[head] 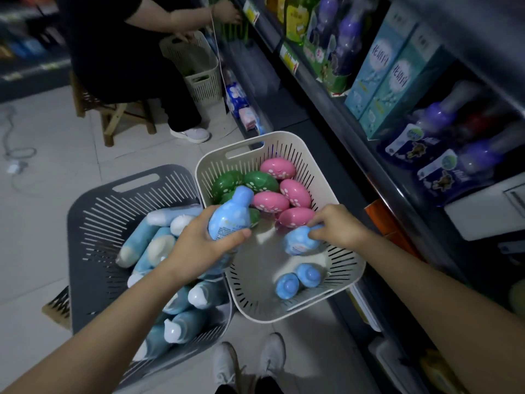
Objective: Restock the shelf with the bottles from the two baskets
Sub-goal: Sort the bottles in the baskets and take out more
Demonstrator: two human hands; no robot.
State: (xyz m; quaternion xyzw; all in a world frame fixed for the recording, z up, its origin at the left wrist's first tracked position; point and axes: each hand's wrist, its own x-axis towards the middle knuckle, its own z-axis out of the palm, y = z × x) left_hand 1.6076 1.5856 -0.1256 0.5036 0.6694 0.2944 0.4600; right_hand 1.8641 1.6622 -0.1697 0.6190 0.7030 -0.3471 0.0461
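Your left hand (204,248): fingers and thumb wrapped round a blue bottle (229,214), held over the rim of the cream basket (349,268). Your right hand (336,226): fingertips pinching a second blue bottle (298,243) inside that basket. Beyond your hands: pink bottles (295,193), green bottles (260,182). Left of your left hand: grey basket (93,217) of pale blue bottles (147,240). Right of your right hand: shelf (355,132).
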